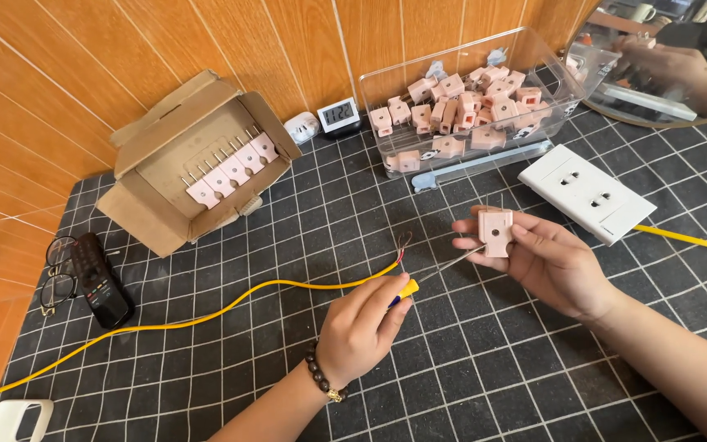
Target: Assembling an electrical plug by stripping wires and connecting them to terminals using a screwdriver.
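My right hand [546, 258] holds a small pink plug housing [495, 232] upright between thumb and fingers above the mat. My left hand [362, 327], with a bead bracelet at the wrist, grips a screwdriver by its yellow handle [407, 289]. Its thin shaft [452, 263] points up and right, with the tip at the lower edge of the pink housing. A yellow cable [231, 301] runs across the mat, and its stripped bare wire end [403, 243] lies just left of the housing.
A clear plastic box [556, 72] full of pink housings stands at the back. A cardboard box [165, 139] holding several pink pronged parts sits back left. A white double socket [587, 193], small clock [339, 115], remote [100, 281] and glasses [56, 270] lie around.
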